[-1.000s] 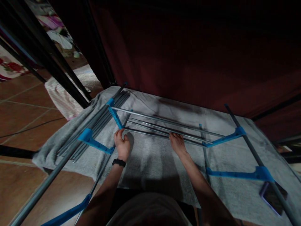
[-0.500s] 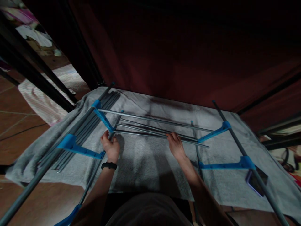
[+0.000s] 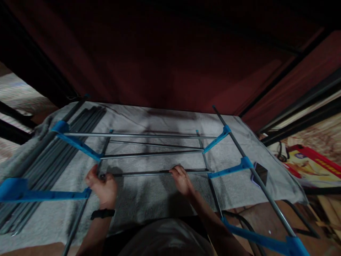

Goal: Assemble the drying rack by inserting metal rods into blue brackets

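Observation:
A thin metal rod [image 3: 149,174] lies crosswise between the two sides of a frame of grey tubes and blue plastic brackets. My right hand [image 3: 182,180] pinches this rod right of its middle. Its left end is at my left hand [image 3: 102,186], whose thumb and fingers close around it beside the left inner tube [image 3: 77,217]. The rod's right end reaches the tip of a blue bracket [image 3: 231,170]; whether it sits in a hole I cannot tell. Farther back, another rod [image 3: 151,154] spans from the left blue bracket [image 3: 80,145] to the right one [image 3: 217,139].
Several grey tubes [image 3: 61,156] lie bundled on the grey cloth [image 3: 160,119] at the left. A phone [image 3: 260,174] rests under the right outer tube [image 3: 273,199]. Behind stands a dark red panel [image 3: 170,71]. A red and yellow box [image 3: 311,163] is at the right.
The view has swung right. My right hand has drawn one rod toward me, away from the others. My left hand has moved down the left tube to that rod's end.

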`<state>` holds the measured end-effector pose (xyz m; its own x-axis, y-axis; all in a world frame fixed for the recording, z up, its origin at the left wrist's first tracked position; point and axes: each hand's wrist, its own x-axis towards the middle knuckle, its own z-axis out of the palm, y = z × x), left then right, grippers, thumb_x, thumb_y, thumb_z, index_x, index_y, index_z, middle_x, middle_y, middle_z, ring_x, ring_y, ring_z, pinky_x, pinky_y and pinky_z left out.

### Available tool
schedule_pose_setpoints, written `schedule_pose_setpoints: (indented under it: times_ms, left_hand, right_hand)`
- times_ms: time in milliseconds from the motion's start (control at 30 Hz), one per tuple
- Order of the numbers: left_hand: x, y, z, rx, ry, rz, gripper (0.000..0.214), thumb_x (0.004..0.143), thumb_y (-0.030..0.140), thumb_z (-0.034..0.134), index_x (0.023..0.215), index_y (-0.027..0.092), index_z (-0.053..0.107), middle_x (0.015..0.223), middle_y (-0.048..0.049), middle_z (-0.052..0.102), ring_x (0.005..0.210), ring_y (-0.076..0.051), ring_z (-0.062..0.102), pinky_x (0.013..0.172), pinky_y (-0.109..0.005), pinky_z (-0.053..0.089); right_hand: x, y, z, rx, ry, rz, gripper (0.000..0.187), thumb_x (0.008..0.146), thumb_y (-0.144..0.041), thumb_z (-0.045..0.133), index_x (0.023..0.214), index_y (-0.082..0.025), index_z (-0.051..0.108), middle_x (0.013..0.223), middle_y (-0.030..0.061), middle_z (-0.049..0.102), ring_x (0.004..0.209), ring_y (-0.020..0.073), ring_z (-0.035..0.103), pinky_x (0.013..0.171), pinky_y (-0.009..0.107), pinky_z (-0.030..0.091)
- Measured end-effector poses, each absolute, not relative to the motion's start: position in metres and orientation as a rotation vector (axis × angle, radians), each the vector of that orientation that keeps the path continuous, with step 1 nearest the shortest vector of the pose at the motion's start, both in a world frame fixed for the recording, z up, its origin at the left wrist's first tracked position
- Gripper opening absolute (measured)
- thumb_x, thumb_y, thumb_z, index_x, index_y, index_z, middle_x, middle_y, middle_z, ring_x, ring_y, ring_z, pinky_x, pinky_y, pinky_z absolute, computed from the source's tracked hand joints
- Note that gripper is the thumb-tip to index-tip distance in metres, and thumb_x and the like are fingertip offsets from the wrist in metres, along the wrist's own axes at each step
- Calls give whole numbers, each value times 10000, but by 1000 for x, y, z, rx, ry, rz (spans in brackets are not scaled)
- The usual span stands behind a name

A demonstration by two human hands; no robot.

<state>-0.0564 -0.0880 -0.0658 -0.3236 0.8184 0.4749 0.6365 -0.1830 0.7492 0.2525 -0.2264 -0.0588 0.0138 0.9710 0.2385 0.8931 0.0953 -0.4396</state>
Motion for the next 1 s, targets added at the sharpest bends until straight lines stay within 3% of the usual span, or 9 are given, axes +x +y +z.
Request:
schedule_pose_setpoints:
  times_ms: [200,333,600,800,1000]
  left_hand:
    - [-36,-100,-46,1945,1644,1394,431,870,247,522,1294,192,575,1278,-147,552,1294,-339,490,1119,-592,403]
    - [-19,-110,-41,2082,1450,1291,344,902,247,498,1225,216,612,1230,-125,589,1235,-304,542,1104,-533,440]
    - [7,-118,-2,2446,1194,1296,378,905,190,512,1255,280,627,1276,-97,610,1192,-299,579,1044,-502,471]
    - [43,-108,49,2722,895,1386,480,882,117,538,1319,311,592,1294,-83,623,1249,-292,565,1073,-507,431]
    - [92,-83,89,2877,754,1067,535,933,115,464,1442,273,502,1439,-105,535,1371,-299,458,1149,-537,323]
  right_hand:
    - [260,-219,-48,-1756,-1909,351,245,941,-173,578,1153,-241,679,1126,62,674,1058,211,619,981,385,519]
    - [270,-216,-32,-1743,-1716,334,256,982,-201,492,1159,-258,669,1142,60,669,1060,198,628,984,366,508]
    - [333,-223,-13,-1838,-880,-82,229,985,-330,403,1101,-214,562,1048,83,617,1001,203,598,917,352,497]
    - [384,-214,-10,-1855,-590,-233,489,897,-338,444,1362,-191,418,1351,180,477,1206,252,520,975,400,483]
    - [404,-193,21,-1735,-658,-242,585,888,-340,460,1444,-180,375,1454,174,446,1295,248,499,1105,444,410]
